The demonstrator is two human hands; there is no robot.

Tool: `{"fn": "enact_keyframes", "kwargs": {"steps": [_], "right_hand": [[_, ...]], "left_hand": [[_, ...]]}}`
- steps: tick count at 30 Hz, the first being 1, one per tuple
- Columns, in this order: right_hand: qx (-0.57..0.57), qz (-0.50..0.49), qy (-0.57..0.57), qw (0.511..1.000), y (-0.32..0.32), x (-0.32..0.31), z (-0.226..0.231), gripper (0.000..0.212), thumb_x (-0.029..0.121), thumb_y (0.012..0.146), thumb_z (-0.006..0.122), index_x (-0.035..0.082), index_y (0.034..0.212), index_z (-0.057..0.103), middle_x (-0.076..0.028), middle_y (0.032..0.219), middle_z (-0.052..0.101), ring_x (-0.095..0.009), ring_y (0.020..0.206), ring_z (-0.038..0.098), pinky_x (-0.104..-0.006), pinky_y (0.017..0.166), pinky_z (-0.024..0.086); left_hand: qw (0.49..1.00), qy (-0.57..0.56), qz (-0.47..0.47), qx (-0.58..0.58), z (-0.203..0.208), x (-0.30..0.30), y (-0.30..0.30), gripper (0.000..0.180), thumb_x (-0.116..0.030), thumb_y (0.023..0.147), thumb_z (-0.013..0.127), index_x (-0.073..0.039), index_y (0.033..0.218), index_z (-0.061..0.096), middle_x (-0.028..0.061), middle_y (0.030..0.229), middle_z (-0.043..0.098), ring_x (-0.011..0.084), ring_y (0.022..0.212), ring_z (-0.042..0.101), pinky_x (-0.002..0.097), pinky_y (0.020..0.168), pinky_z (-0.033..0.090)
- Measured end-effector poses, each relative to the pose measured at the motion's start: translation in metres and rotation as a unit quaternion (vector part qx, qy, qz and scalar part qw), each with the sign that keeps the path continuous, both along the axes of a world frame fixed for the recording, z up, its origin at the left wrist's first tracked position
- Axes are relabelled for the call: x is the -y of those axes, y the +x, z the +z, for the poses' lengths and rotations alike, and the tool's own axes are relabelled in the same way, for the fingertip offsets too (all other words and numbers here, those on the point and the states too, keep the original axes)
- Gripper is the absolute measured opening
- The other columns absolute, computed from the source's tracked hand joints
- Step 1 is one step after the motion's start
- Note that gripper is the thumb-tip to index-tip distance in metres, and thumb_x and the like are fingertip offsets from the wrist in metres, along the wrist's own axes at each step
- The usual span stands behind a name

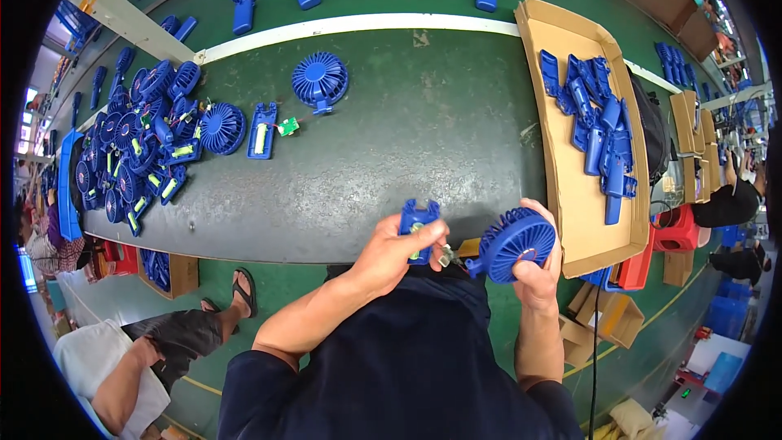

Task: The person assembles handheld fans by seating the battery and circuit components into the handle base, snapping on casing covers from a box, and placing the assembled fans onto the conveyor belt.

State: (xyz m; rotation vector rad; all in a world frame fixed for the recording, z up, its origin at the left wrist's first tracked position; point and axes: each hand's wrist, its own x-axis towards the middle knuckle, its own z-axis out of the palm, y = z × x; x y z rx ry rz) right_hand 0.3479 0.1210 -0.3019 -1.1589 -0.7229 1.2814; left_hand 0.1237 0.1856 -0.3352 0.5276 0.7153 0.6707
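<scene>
Left hand [381, 259]: your fingers grip a blue handle shell [419, 215], its notched end poking past them.
Right hand [541, 280]: your fingers clasp a blue fan head [507, 246], thumb on its grille.
Cardboard tray [580, 224]: right of your right fingers, holding blue parts [614, 147].

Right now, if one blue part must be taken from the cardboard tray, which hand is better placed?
Probably the right hand: it is closer to the cardboard tray, though it holds a blue fan head. The left hand is farther away and holds a blue housing.
</scene>
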Motion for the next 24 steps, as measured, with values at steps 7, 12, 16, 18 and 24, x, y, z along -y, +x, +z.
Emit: {"fn": "enact_keyframes", "kwargs": {"steps": [7, 12, 16, 18, 24], "right_hand": [[0.117, 0.049, -0.004, 0.992, -0.001, -0.016, 0.014, 0.089, 0.019, 0.075, 0.087, -0.004, 0.147, 0.041, -0.013, 0.120, 0.064, -0.018, 0.109, 0.064, -0.0321, 0.099, 0.050], [0.169, 0.118, -0.027, 0.978, 0.001, -0.028, 0.020, 0.085, 0.017, 0.077, 0.087, -0.002, 0.147, 0.043, -0.012, 0.124, 0.062, -0.018, 0.113, 0.062, -0.0327, 0.101, 0.048], [0.198, 0.165, -0.025, 0.966, 0.004, -0.033, 0.016, 0.083, 0.018, 0.077, 0.089, -0.002, 0.146, 0.047, -0.013, 0.129, 0.061, -0.019, 0.117, 0.061, -0.0337, 0.102, 0.049], [0.199, 0.173, -0.023, 0.964, 0.003, -0.036, 0.015, 0.081, 0.017, 0.077, 0.088, -0.002, 0.145, 0.049, -0.014, 0.130, 0.061, -0.019, 0.118, 0.061, -0.0338, 0.103, 0.049], [0.191, 0.189, -0.047, 0.962, 0.000, -0.045, 0.019, 0.086, 0.024, 0.074, 0.092, -0.001, 0.144, 0.049, -0.010, 0.124, 0.062, -0.017, 0.114, 0.061, -0.0313, 0.100, 0.049]], "left_hand": [[0.990, 0.080, -0.101, -0.056, 0.009, 0.017, 0.003, 0.039, -0.013, 0.099, 0.069, 0.001, 0.131, 0.051, 0.0090, 0.091, 0.067, 0.0154, 0.078, 0.069, 0.0312, 0.068, 0.060], [0.972, 0.119, -0.184, -0.088, 0.009, 0.016, -0.001, 0.039, -0.026, 0.102, 0.066, 0.001, 0.128, 0.053, 0.0079, 0.090, 0.068, 0.0136, 0.076, 0.069, 0.0293, 0.069, 0.059], [0.969, 0.124, -0.188, -0.103, 0.012, 0.019, 0.000, 0.039, -0.032, 0.104, 0.063, 0.000, 0.125, 0.057, 0.0060, 0.086, 0.068, 0.0125, 0.073, 0.068, 0.0284, 0.069, 0.058], [0.967, 0.118, -0.200, -0.105, 0.005, 0.021, -0.002, 0.038, -0.035, 0.105, 0.060, -0.001, 0.121, 0.060, 0.0052, 0.083, 0.067, 0.0117, 0.073, 0.068, 0.0285, 0.069, 0.058], [0.973, 0.099, -0.186, -0.098, 0.001, 0.025, -0.002, 0.036, -0.036, 0.107, 0.056, -0.002, 0.118, 0.063, 0.0049, 0.084, 0.067, 0.0106, 0.074, 0.067, 0.0286, 0.069, 0.058]]}}
